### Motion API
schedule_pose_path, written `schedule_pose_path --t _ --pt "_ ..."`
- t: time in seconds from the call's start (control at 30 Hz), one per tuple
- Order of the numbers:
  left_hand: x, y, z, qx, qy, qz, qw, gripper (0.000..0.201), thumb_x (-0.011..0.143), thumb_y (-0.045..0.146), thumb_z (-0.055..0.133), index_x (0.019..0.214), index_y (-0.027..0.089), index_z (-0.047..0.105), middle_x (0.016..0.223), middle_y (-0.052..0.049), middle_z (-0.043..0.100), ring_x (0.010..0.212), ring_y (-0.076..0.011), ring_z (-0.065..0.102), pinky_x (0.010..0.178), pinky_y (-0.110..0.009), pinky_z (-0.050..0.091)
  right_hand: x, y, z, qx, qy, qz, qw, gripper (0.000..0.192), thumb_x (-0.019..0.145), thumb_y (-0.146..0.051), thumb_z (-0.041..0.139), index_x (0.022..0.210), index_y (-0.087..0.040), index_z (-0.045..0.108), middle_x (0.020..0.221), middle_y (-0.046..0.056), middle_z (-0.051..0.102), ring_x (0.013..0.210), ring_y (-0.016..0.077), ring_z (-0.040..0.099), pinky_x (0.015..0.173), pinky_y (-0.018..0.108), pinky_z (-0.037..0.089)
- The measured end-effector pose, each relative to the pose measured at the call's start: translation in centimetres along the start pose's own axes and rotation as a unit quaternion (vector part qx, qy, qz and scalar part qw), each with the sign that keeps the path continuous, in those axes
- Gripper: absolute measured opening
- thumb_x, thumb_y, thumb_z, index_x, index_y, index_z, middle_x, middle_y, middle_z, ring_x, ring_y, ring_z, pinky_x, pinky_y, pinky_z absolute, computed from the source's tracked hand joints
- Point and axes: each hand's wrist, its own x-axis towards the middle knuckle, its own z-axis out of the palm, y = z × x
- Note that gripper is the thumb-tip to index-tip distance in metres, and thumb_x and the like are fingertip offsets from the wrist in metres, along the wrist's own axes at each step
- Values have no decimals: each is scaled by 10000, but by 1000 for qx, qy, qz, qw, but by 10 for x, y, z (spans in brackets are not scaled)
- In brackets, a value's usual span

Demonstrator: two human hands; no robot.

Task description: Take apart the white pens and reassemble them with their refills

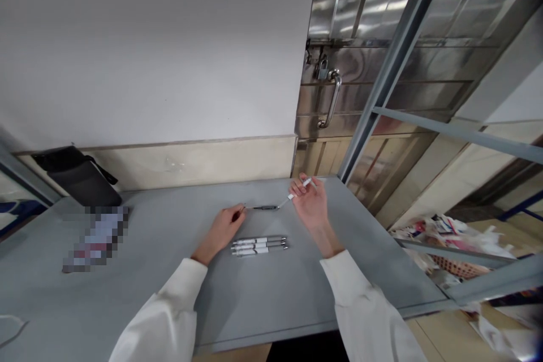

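White sleeves (pixel 163 314); left hand (pixel 221 231) pinching dark pen (pixel 266 207); right hand (pixel 311 203) gripping white piece (pixel 306 181); markings on pens (pixel 254 248) unreadable.

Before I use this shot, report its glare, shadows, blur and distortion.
Head view: glare streaks the metal door; a soft shadow lies on the table beside the left sleeve; the lower-right corner blurs; the post leans, probably wide-angle stretch; blocky pixels hide the item at left; marks on the pens are too small to read.
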Motion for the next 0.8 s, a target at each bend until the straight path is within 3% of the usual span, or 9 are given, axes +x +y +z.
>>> schedule_pose_path --t 0.3,0.4,0.53,0.6,0.67,0.8 --pt "-1 4 -1 -4 7 1 1000 348 934 447 377 681 210 410 599 45 390 586 -138 387 590 -242 309 -2 0 2 -95 17 -6 995 216 926 -384 445 802 -249 559 622 -32 295 554 158 364 566 296 435" --pt "-2 5 -1 -17 12 4 1000 368 949 460 372 683 210 420 592 46 400 583 -139 398 590 -242 314 0 3 3 -131 32 -19 991 226 920 -414 446 834 -255 581 654 -15 371 582 163 401 593 309 447" --pt "-2 7 -2 -50 7 6 999 391 992 453 323 718 206 452 615 40 447 589 -138 434 610 -247 335 7 16 -3 -201 24 -49 978 85 845 -335 568 828 -254 584 738 -4 505 652 146 474 650 287 451" --pt "-2 8 -2 -71 10 8 997 401 1005 446 306 739 201 479 637 31 477 610 -138 459 628 -247 354 8 24 -7 -304 9 -63 951 106 828 -343 622 887 -257 603 762 -9 563 708 145 521 709 282 456" --pt "-2 9 -2 -98 18 16 995 369 1005 444 325 820 197 528 676 23 520 638 -138 486 642 -243 376 6 30 -9 -418 -29 -67 905 189 850 -380 628 992 -257 613 826 -1 620 775 152 563 770 289 460" --pt "-1 14 -2 -159 30 25 986 318 980 448 415 1156 209 528 868 -16 635 716 -142 557 654 -236 424 -7 37 -8 -568 -135 -5 812 278 928 -436 536 1129 -256 603 904 21 675 717 150 575 697 286 460"
